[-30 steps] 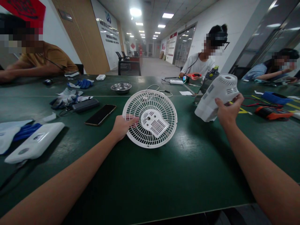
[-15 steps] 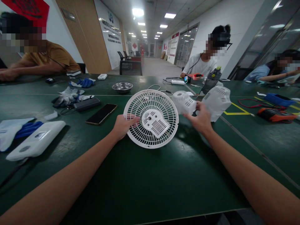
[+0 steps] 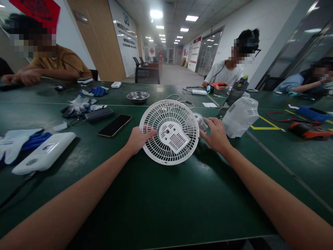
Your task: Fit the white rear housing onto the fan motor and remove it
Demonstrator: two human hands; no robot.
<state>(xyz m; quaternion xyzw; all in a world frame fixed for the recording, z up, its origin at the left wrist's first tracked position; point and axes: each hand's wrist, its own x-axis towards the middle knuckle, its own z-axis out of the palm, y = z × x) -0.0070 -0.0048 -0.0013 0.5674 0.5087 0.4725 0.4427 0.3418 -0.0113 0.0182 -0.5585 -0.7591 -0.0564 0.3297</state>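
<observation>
My left hand (image 3: 138, 140) is closed on the left rim of a round white fan grille (image 3: 169, 158), thumb over the front bars. The grille stands tilted above the table, its slotted centre plate facing me. At its right edge, my right hand (image 3: 216, 136) grips a small white slotted cover (image 3: 200, 122) with thumb and fingers. Part of that cover is hidden behind the grille. Just right of this hand, a larger translucent white plastic housing (image 3: 240, 118) with vent slots stands on the table.
A dark bottle (image 3: 232, 93) stands behind the housing. Left lie a phone (image 3: 114, 125), a white power bank (image 3: 44, 152) and gloves (image 3: 80, 106). A metal bowl (image 3: 137, 96) is beyond the grille. An orange multimeter (image 3: 309, 131) lies right. Other people sit across the table.
My right hand has carried the slotted cover leftward from beside the larger housing to behind the grille's right edge. My left hand keeps its hold; the view has shifted slightly.
</observation>
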